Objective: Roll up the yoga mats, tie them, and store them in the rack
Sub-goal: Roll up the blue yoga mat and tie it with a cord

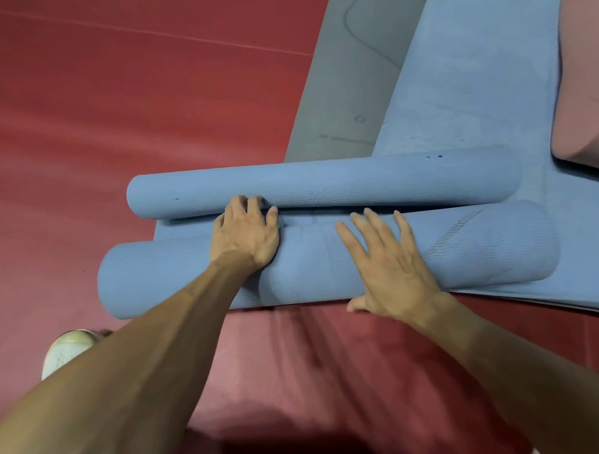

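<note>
Lying crosswise to both arms, the thick blue rolled foam mat (pixel 479 243) carries both hands: the left hand (pixel 244 235) curls its fingers over the mat's far side, the right hand (pixel 388 265) presses flat on top.

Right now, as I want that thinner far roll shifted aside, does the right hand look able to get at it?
Probably yes. The right hand lies flat on the near roll, fingertips close to the far roll, and nothing lies between them. The left hand reaches its near edge too.
</note>
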`<control>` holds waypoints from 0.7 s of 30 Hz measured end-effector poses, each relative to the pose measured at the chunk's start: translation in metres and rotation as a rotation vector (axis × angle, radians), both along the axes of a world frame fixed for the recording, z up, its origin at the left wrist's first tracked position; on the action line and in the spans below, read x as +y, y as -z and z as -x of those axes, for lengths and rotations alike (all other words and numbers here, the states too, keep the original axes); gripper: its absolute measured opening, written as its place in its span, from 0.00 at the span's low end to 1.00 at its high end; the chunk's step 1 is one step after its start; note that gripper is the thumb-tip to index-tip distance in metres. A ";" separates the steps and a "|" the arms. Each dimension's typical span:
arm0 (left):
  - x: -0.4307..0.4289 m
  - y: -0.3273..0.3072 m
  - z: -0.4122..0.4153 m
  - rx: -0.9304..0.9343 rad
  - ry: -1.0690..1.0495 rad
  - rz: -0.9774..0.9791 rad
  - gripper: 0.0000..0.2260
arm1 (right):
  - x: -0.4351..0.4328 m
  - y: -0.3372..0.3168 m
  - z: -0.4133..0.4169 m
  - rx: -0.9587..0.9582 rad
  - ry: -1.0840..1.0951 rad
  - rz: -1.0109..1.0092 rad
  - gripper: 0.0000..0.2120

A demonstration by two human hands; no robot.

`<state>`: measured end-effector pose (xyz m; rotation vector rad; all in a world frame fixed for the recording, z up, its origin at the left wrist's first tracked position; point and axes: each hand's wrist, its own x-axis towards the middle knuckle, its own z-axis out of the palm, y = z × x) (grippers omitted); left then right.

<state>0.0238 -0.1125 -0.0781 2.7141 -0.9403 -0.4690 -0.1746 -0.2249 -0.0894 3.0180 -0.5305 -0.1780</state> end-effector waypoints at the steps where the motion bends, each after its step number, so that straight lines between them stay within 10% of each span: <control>1: 0.001 -0.001 -0.001 -0.003 -0.002 0.007 0.20 | -0.001 -0.001 -0.003 0.023 0.016 0.005 0.61; 21: 0.075 -0.004 0.080 -0.190 0.091 -0.044 0.33 | -0.008 -0.048 -0.011 0.350 -0.024 -0.340 0.47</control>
